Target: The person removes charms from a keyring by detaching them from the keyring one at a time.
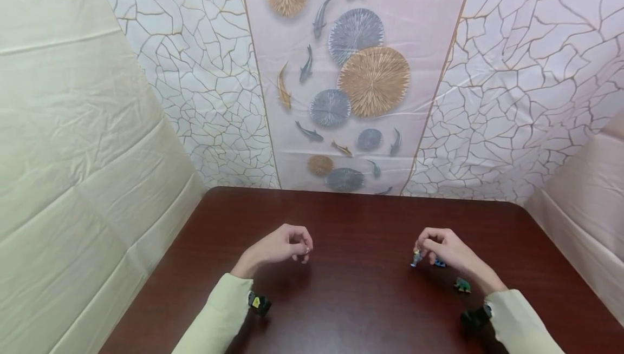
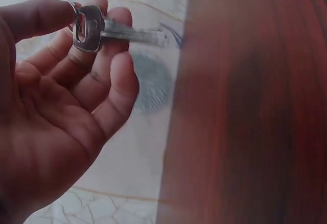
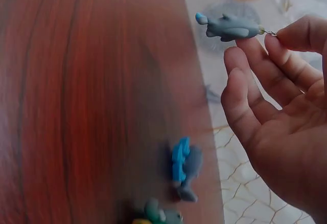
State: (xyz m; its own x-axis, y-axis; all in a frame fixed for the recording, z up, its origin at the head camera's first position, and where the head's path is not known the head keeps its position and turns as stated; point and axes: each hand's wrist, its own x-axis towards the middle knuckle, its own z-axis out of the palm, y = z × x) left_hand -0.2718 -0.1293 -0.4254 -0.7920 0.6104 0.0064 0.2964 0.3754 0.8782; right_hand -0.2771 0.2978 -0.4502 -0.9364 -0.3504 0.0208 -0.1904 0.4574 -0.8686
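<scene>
Head view: two hands raised just above a dark red-brown wooden table (image 1: 351, 310), pale green sleeves at both wrists. Left hand (image 1: 283, 247), fingers curled in, pinches a small metal item at its fingertips, too small here to identify. Right hand (image 1: 446, 251), fingers likewise curled, holds a small grey-blue figure at its thumb side; a blue figure (image 1: 440, 262) lies on the table just under the fingers, and a green figure (image 1: 462, 284) lies nearer the wrist, apart from the blue one. Left wrist view: the item is a silver key (image 2: 110, 29) on a thin split ring (image 2: 73, 17), pinched by its bow between thumb and forefinger, blade pointing away from the palm; the other fingers lie loosely curled beneath, holding nothing, likely so that the ring stays free to be worked. Right wrist view: thumb and forefinger pinch the metal eyelet of a grey dolphin charm (image 3: 228, 27), the body sticking out clear of the fingertips, the remaining fingers half open below it; held by the eyelet, it seems, to present the loop. Below the palm, on the table, the blue figure and, blurred at the frame's lower edge, the green figure, possibly a turtle.
</scene>
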